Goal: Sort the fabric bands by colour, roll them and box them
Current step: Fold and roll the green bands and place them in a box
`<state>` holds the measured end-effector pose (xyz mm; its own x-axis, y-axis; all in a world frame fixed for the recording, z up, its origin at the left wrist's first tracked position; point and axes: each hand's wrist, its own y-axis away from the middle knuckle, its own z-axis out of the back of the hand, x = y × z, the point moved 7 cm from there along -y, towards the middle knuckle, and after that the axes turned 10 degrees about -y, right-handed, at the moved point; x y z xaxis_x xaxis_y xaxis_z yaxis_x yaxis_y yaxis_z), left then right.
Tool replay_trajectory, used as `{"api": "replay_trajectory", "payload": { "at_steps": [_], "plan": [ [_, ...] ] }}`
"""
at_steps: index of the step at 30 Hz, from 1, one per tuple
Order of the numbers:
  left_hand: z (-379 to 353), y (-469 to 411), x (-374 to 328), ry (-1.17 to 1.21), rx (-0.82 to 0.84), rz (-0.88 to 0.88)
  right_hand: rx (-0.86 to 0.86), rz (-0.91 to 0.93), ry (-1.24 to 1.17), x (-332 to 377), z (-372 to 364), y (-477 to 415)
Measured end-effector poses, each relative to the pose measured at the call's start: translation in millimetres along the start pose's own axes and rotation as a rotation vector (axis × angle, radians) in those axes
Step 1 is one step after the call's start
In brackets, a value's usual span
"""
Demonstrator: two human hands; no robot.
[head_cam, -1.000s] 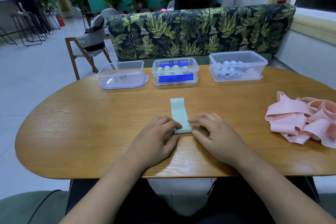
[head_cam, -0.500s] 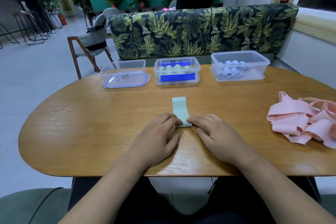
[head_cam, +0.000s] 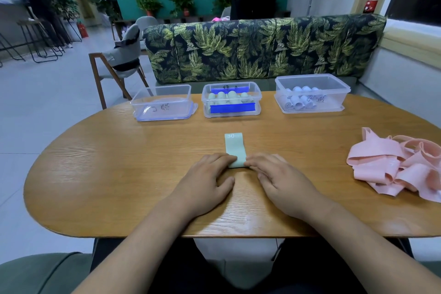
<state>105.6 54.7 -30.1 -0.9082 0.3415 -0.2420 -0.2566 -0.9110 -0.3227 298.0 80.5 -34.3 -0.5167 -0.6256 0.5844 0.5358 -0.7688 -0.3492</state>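
The left hand [head_cam: 207, 180] and right hand [head_cam: 282, 180] are gripping, with curled fingertips, the rolled near end of the mint-green band [head_cam: 235, 148].

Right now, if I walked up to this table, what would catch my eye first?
The left hand and right hand grip the near end of a pale green band at the near middle of the table. A heap of pink bands lies near the right edge. Along the far edge stand three clear boxes: a left box, a middle box with green rolls, a right box with pale rolls.
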Motion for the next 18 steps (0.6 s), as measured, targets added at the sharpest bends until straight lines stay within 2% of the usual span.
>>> {"api": "replay_trajectory", "payload": {
  "at_steps": [9, 14, 18],
  "plan": [
    [-5, -18, 16, 0.107, 0.026, 0.147, 0.046, -0.020, 0.085, 0, 6, -32],
    [-4, -27, 20, 0.105, 0.026, 0.155, 0.023, -0.044, 0.096, -2, 7, -45],
    [-8, -32, 16, 0.014, 0.000, 0.118, 0.000, -0.065, 0.094, -6, 6, -54]
  ]
}}
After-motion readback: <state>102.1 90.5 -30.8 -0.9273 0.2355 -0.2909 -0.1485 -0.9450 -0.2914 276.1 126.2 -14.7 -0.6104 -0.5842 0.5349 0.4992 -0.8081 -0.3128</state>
